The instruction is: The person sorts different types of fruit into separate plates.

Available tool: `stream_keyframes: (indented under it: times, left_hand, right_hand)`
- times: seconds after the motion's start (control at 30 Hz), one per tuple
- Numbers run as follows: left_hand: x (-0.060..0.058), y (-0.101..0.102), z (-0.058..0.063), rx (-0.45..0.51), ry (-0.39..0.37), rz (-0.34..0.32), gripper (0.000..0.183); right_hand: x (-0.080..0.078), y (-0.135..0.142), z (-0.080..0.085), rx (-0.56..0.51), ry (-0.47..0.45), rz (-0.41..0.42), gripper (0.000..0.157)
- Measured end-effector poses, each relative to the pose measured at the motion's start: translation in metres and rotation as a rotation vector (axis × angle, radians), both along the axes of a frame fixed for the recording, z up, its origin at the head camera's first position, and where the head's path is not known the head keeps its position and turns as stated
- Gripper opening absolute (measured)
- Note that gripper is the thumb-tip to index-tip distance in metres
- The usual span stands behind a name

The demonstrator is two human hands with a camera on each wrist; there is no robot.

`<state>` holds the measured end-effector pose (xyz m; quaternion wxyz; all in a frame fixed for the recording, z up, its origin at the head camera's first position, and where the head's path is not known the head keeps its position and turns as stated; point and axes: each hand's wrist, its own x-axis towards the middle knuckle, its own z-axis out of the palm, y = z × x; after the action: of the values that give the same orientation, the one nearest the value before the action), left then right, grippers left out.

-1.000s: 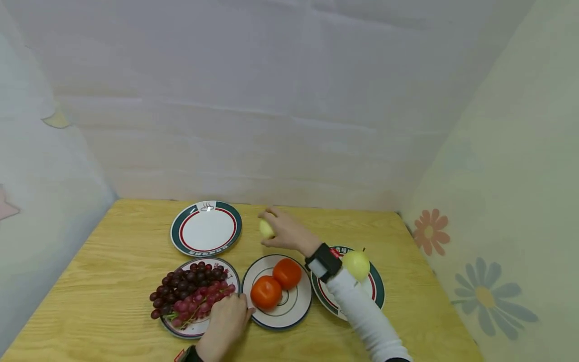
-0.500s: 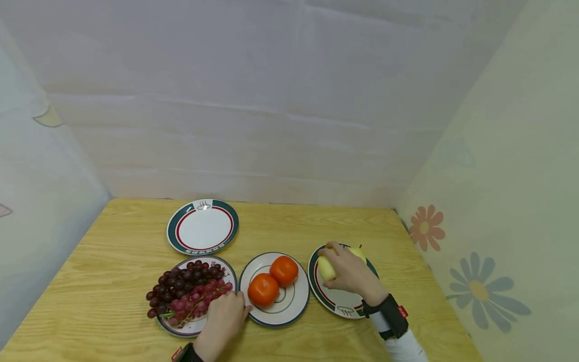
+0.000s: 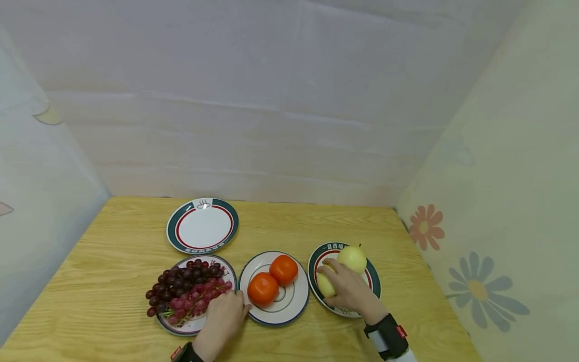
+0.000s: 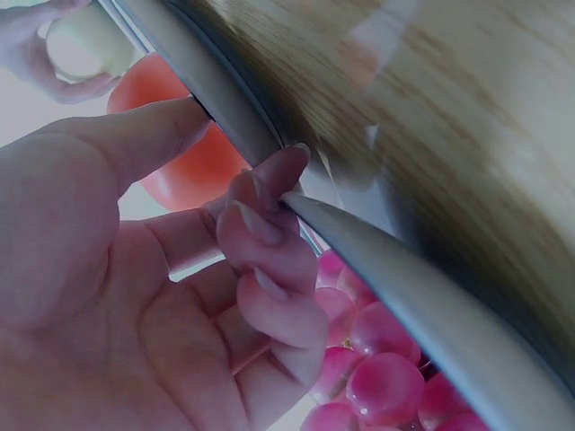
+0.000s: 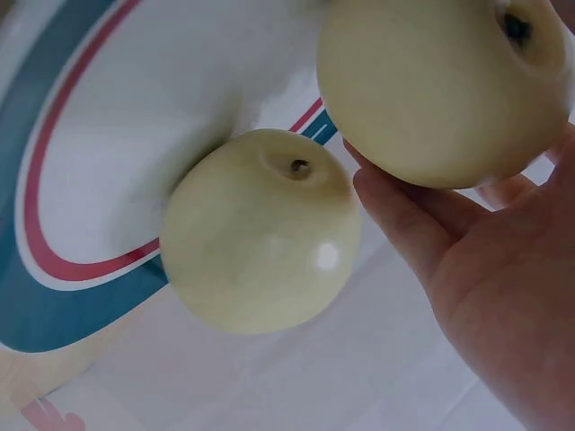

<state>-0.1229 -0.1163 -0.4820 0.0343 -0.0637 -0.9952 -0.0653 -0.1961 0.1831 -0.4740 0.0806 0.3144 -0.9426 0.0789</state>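
Note:
In the head view my right hand [image 3: 345, 288] holds a round yellow-green pear [image 3: 325, 282] over the green-rimmed plate [image 3: 375, 285] on the right. A second pear [image 5: 260, 233] rests on that plate, right beside the held one. My left hand [image 3: 224, 317] is at the gap between two plates. Its thumb and index finger pinch the rim of the blue-edged white plate [image 3: 296, 309], which bears two orange-red tomatoes [image 3: 263, 289]. The other fingers curl by the rim of the grape plate [image 4: 404, 278]. Dark and pink grapes [image 3: 192, 288] lie there, some overhanging its left edge.
A bare green-rimmed plate [image 3: 204, 229] stands at the back left of the wooden table [image 3: 97, 281]. Behind the table hangs a pale cloth backdrop [image 3: 253, 110], and a flower-printed side cloth [image 3: 488, 201] borders its right edge.
My right hand has carried the pear from the back middle of the table to the right plate and lowered it beside the other pear. My left hand has kept its place.

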Motion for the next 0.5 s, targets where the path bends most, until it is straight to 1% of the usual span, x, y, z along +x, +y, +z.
stream_keyframes:
  times: [0.17, 0.27, 0.4, 0.5]
  left_hand:
    - [0.0008, 0.0014, 0.0013, -0.001, -0.022, 0.001, 0.035]
    - [0.0004, 0.0011, 0.0026, -0.001, -0.026, 0.006, 0.035]
    - [0.0007, 0.0010, 0.0023, -0.009, -0.001, 0.004, 0.035]
    - [0.0009, 0.0010, 0.0019, -0.013, 0.011, 0.003, 0.036]
  right_hand:
    - [0.0030, 0.0036, -0.0032, -0.004, 0.013, -0.002, 0.072]
    - [0.0023, 0.0045, -0.0036, -0.018, 0.023, 0.015, 0.071]
    - [0.0019, 0.0039, -0.0026, -0.048, 0.026, 0.039, 0.065]
    - [0.0012, 0.0010, -0.0009, -0.084, 0.008, 0.025, 0.059]
